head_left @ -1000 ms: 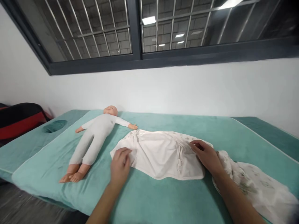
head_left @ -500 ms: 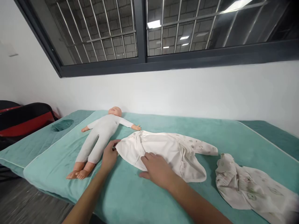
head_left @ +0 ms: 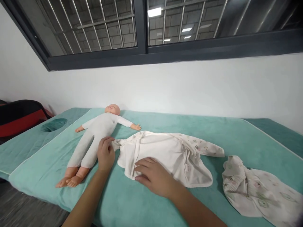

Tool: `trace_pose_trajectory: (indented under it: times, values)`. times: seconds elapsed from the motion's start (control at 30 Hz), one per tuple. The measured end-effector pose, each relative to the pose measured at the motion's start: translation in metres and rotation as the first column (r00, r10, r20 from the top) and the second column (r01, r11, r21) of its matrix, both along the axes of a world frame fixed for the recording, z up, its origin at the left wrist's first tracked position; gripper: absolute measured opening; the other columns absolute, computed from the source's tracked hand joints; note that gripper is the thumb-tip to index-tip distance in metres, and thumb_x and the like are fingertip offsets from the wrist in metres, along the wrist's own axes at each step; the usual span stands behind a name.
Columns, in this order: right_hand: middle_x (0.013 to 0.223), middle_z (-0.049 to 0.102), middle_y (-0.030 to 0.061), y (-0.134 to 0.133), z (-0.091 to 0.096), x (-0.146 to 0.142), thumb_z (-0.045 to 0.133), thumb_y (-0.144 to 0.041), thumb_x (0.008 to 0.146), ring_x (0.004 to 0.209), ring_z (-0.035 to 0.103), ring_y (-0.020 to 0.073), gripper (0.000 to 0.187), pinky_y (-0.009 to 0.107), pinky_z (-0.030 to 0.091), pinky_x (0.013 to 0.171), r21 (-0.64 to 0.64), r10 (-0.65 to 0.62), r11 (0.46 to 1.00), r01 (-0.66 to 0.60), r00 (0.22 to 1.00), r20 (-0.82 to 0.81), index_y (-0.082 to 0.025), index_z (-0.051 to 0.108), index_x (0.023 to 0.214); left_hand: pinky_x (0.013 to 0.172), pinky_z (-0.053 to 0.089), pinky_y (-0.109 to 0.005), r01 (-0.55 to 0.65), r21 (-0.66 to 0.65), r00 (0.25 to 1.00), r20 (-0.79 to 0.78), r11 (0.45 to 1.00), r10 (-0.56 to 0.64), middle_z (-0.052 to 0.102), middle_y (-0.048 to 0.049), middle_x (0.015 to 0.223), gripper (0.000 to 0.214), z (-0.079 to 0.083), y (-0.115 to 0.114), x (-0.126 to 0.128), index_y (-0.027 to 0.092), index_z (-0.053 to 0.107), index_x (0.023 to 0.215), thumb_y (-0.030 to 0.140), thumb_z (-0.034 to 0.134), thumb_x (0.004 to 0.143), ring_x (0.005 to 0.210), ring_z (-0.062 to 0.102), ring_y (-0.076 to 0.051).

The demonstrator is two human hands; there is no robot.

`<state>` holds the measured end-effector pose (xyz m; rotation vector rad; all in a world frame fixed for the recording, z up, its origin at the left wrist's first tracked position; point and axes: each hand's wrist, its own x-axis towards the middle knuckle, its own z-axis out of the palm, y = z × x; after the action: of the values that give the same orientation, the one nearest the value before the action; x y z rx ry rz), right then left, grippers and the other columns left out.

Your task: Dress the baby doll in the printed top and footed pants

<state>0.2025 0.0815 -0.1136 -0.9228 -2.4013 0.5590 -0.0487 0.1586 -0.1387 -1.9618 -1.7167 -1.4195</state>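
A white baby top with a small print on its sleeves lies spread out on the green bed cover. My left hand is closed on the end of its left sleeve, drawn out toward the doll. My right hand rests on the lower front of the top, palm down, fingers stretched out. To the left, a baby doll in a pale bodysuit lies on its back, arms spread, its legs beside my left hand. The fingertips of my left hand are partly hidden.
Crumpled printed baby clothing lies at the right. The green massage bed has a face hole at its left end. A white wall and a barred window stand behind. A black and red chair is at far left.
My left hand has pulled the sleeve out to the left, away from the top's body. My right hand has shifted slightly left on the fabric. The view has tilted down slightly.
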Motion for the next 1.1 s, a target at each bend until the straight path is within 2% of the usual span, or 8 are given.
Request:
trace_pose_trajectory:
  times: [0.07, 0.2, 0.47, 0.63, 0.77, 0.93, 1.03, 1.1]
  values:
    - [0.125, 0.065, 0.0043, 0.005, -0.004, 0.011, 0.049, -0.036, 0.098, 0.117, 0.055, 0.0204, 0.028, 0.037, 0.04, 0.104, -0.019, -0.146, 0.989, 0.145, 0.988, -0.058, -0.025, 0.064, 0.118, 0.092, 0.046, -0.036, -0.017, 0.001, 0.996, -0.084, 1.0, 0.017, 0.064, -0.0091, 0.105, 0.024, -0.002, -0.012, 0.005, 0.019, 0.061, 0.099, 0.013, 0.043, 0.085, 0.104, 0.059, -0.023]
    - [0.14, 0.055, 0.012, 0.017, -0.015, 0.035, 0.045, -0.027, 0.096, 0.132, 0.045, 0.0276, 0.036, 0.048, 0.033, 0.11, 0.035, -0.492, 0.87, 0.491, 0.866, 0.087, -0.018, 0.06, 0.128, 0.078, 0.046, -0.033, -0.073, -0.298, 0.953, -0.302, 0.952, -0.021, 0.068, -0.0064, 0.097, 0.025, 0.0, -0.028, 0.022, 0.021, 0.063, 0.105, 0.034, 0.045, 0.093, 0.09, 0.062, -0.024]
    - [0.16, 0.021, 0.0154, 0.014, -0.021, 0.038, 0.029, -0.055, 0.099, 0.148, 0.015, 0.0307, 0.067, 0.053, 0.015, 0.118, 0.078, -0.417, 0.906, 0.416, 0.843, 0.341, -0.012, 0.037, 0.148, 0.072, 0.043, -0.033, -0.17, -0.498, 0.954, -0.298, 0.85, 0.016, 0.068, -0.0119, 0.106, 0.034, 0.003, -0.045, 0.035, 0.017, 0.058, 0.115, 0.038, 0.042, 0.095, 0.094, 0.062, -0.027]
    - [0.16, 0.022, 0.0138, 0.015, -0.019, 0.038, 0.033, -0.058, 0.097, 0.148, 0.015, 0.0321, 0.067, 0.053, 0.015, 0.118, 0.064, -0.377, 0.924, 0.377, 0.869, 0.321, -0.015, 0.038, 0.148, 0.075, 0.046, -0.035, -0.146, -0.359, 0.982, 0.06, 0.922, 0.179, 0.065, -0.0087, 0.102, 0.028, -0.003, -0.054, 0.026, 0.019, 0.056, 0.108, 0.036, 0.037, 0.096, 0.092, 0.063, -0.025]
    - [0.139, 0.056, 0.0077, 0.005, -0.012, 0.036, 0.043, -0.04, 0.099, 0.133, 0.045, 0.0248, 0.036, 0.045, 0.031, 0.112, 0.085, -0.401, 0.916, 0.393, 0.904, 0.148, -0.022, 0.06, 0.124, 0.077, 0.048, -0.037, -0.186, -0.265, 0.937, 0.241, 0.946, 0.252, 0.062, -0.0082, 0.095, 0.026, -0.006, -0.051, 0.017, 0.017, 0.055, 0.108, 0.037, 0.044, 0.093, 0.089, 0.06, -0.024]
    - [0.107, 0.066, 0.0097, -0.036, -0.016, 0.068, 0.053, -0.035, 0.095, 0.102, 0.061, 0.0255, 0.018, 0.041, 0.048, 0.089, 0.246, -0.542, 0.815, 0.525, 0.841, 0.001, -0.02, 0.062, 0.101, 0.09, 0.046, -0.045, -0.156, -0.071, 0.985, 0.059, 0.985, 0.161, 0.062, -0.0118, 0.101, 0.021, -0.011, -0.048, 0.014, 0.015, 0.057, 0.102, 0.028, 0.044, 0.092, 0.1, 0.058, -0.028]
    - [0.108, 0.065, 0.0117, -0.061, -0.024, 0.109, 0.057, -0.038, 0.092, 0.102, 0.06, 0.0287, 0.02, 0.045, 0.049, 0.087, 0.361, -0.645, 0.716, 0.598, 0.764, 0.013, -0.02, 0.061, 0.101, 0.089, 0.045, -0.043, 0.006, -0.024, 0.992, -0.125, 1.0, -0.009, 0.065, -0.0119, 0.1, 0.018, -0.013, -0.05, 0.018, 0.016, 0.06, 0.099, 0.023, 0.044, 0.091, 0.1, 0.058, -0.028]
    - [0.115, 0.064, 0.0105, -0.073, -0.025, 0.134, 0.057, -0.037, 0.093, 0.107, 0.059, 0.0289, 0.022, 0.046, 0.049, 0.088, 0.374, -0.645, 0.727, 0.576, 0.759, 0.085, -0.023, 0.061, 0.109, 0.084, 0.046, -0.039, 0.141, -0.084, 0.964, -0.217, 0.986, -0.156, 0.067, -0.0099, 0.098, 0.019, -0.012, -0.051, 0.021, 0.018, 0.061, 0.1, 0.021, 0.044, 0.091, 0.095, 0.06, -0.025]
